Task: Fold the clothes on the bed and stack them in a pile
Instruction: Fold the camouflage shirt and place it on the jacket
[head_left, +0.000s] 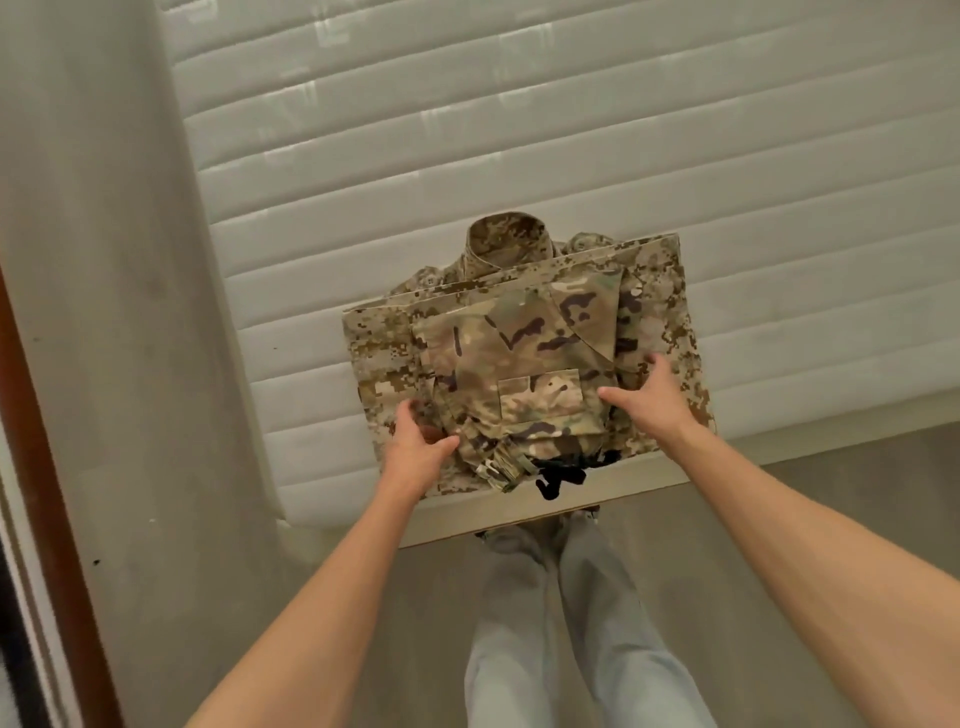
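While we look down from the head camera, a dark wooden frame (62, 467) runs along the far left, with pale floor (130, 312) beside it. Next comes the white quilted mattress (519, 130) of the bed. Near its front edge our left hand (415, 441) grips the left side of a folded multicolour camouflage garment (524, 369), thumb on top and fingers curled under the edge. That garment lies on a larger folded pixel-pattern camouflage garment (660, 291), whose collar (506, 244) sticks out at the far side. A black drawstring (561, 478) hangs from the top garment's near edge. Our right hand (644, 395) presses against the top garment's right side, fingers fairly straight and spread. Below, our legs in light jeans (561, 623) stand on the floor.
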